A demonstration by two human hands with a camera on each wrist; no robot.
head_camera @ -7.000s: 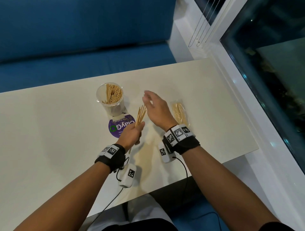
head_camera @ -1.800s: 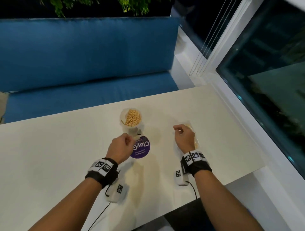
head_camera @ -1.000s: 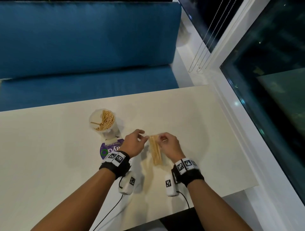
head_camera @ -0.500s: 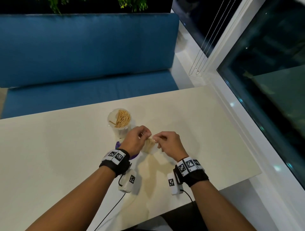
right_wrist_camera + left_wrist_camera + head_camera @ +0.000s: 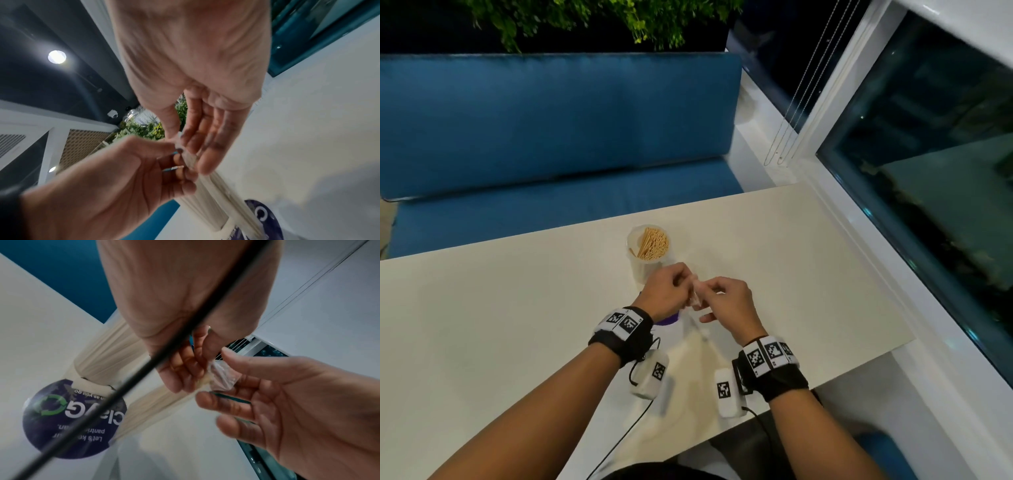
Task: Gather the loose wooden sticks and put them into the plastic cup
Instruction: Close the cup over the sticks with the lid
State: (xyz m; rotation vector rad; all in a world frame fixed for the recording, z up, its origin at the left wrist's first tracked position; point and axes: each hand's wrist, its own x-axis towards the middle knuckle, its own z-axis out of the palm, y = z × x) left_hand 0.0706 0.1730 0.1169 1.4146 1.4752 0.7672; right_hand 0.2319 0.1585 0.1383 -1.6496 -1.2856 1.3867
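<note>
A clear plastic cup (image 5: 634, 265) full of wooden sticks (image 5: 653, 243) stands on the cream table (image 5: 517, 325). Just in front of it both hands meet above the table. My left hand (image 5: 683, 291) and right hand (image 5: 709, 295) each pinch the top of a clear plastic packet of sticks (image 5: 695, 297). In the left wrist view the packet's crumpled top (image 5: 223, 374) sits between the two thumbs, and the stick bundle (image 5: 158, 407) hangs down towards the table. The right wrist view shows the same packet (image 5: 207, 196) hanging below the fingers (image 5: 205, 146).
A round purple printed disc (image 5: 667, 320) lies on the table under my left hand, beside the cup. A blue bench (image 5: 551, 137) runs behind the table. A white window frame (image 5: 876, 240) borders the table's right edge.
The packet lay flat on the table between my hands one second ago. Now both hands hold it up by its top, closer to the cup.
</note>
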